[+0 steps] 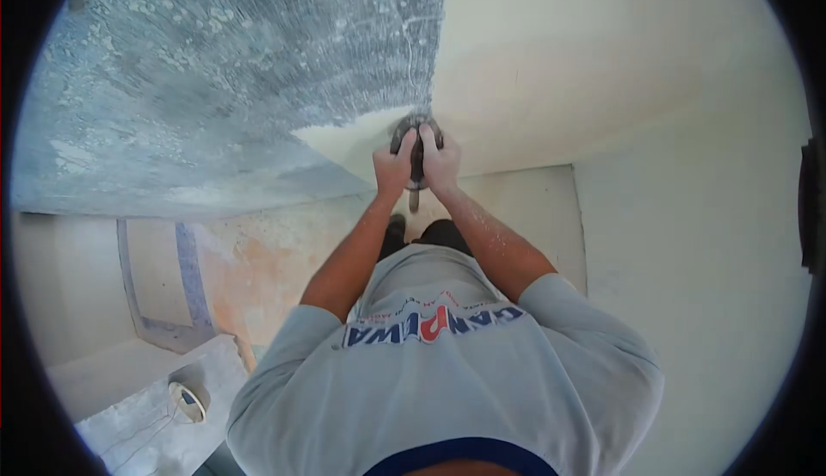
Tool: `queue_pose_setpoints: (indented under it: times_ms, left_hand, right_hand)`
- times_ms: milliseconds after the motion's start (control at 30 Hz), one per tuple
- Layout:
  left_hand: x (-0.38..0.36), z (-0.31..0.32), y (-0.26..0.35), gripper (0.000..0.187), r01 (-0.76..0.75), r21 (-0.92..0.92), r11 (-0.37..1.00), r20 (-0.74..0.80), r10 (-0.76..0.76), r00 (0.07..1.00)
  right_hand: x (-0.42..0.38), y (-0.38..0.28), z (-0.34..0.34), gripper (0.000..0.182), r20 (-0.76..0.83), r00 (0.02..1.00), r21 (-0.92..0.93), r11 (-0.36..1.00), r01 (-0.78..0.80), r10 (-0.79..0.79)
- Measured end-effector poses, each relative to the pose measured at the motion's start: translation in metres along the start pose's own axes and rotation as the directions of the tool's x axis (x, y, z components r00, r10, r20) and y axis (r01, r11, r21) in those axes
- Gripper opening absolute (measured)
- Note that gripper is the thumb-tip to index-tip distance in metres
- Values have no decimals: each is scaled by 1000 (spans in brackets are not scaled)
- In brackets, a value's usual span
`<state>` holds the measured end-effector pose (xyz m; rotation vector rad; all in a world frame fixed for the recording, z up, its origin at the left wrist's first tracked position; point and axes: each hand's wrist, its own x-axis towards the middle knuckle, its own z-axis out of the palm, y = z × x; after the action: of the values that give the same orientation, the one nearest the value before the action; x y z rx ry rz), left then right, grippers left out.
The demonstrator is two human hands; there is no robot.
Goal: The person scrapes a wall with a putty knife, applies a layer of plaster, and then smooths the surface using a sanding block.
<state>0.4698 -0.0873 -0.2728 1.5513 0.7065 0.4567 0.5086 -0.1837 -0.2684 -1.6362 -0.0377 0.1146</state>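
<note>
Near the lower edge of the wall (232, 71), where the rough blue-grey surface meets the smooth pale coat (533, 63), a dark, rounded tool (417, 151) is held in two hands; whether its face touches the wall cannot be told. The left hand (393, 169) grasps its left side and the right hand (441, 163) its right side, both thumbs pointing up along the tool; the other fingers are mostly hidden, so their exact curl cannot be told. A short brownish piece (415, 200) shows below the tool, between the forearms; pale specks dot the right forearm (499, 239). The tool is well to the left of the wall's lower right corner as seen; a dark shoe (397, 225) shows below the left hand. At lower left, a round, pale-rimmed container (188, 402) rests on a grey ledge (219, 373), near its upper right corner.
</note>
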Motion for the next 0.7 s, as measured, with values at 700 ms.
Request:
queue_pose_setpoints:
  times_ms: [700]
  left_hand:
    - [-7, -11, 12, 44, -124, 124, 984, -110, 138, 984]
  right_hand:
    - [8, 3, 18, 40, -42, 994, -50, 994, 99, -101]
